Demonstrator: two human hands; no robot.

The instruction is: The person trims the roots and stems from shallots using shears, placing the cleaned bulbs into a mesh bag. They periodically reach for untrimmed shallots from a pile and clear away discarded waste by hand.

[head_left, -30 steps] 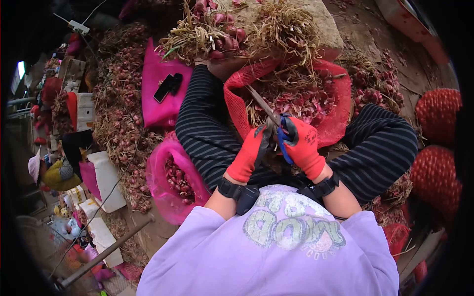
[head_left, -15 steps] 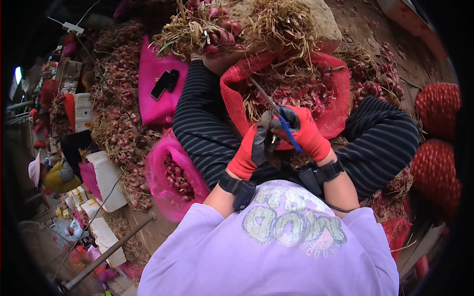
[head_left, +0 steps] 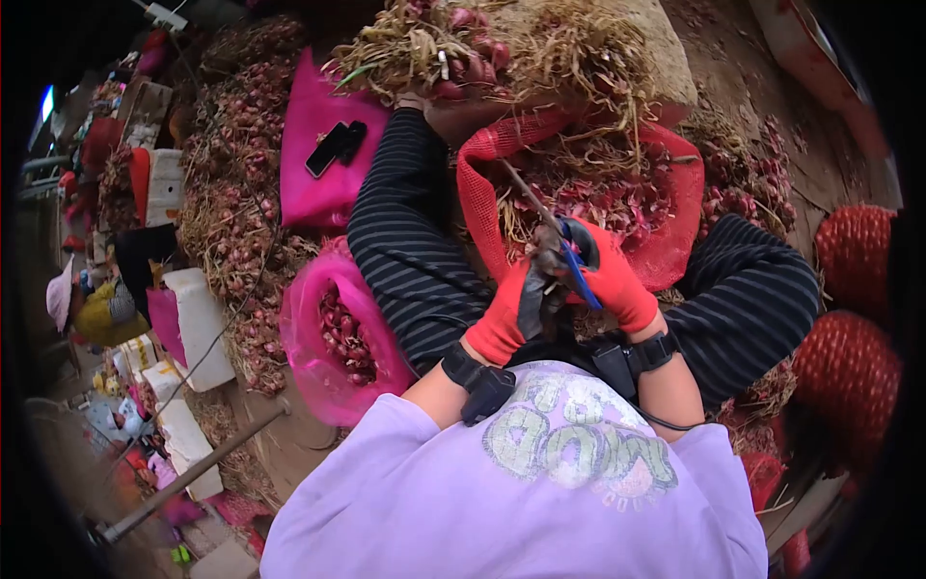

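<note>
My right hand point(head_left: 612, 275), in a red glove with dark fingers, is closed round the blue handles of scissors point(head_left: 531, 196). Their metal blades point up and left over the open red mesh bag point(head_left: 482, 217). Close against it, my left hand point(head_left: 506, 314) wears the same kind of glove and has its fingers closed. Whatever those fingers pinch is mostly hidden by the gloves. Inside the mesh bag lie loose red shallot skins and trimmings point(head_left: 627, 207). Beyond it, bunches of shallots point(head_left: 473, 68) with dry stalks rest on a pale block.
A pink plastic bag point(head_left: 304, 386) holding shallots stands left of my leg. A phone point(head_left: 326, 150) lies on a pink sheet. Shallots point(head_left: 231, 193) are heaped at left, full red mesh sacks point(head_left: 849, 367) at right. A person in a pale hat point(head_left: 60, 294) sits far left.
The view has shifted, so most things appear a little further right. Both hands stay close together, with the scissors still in my right hand.
</note>
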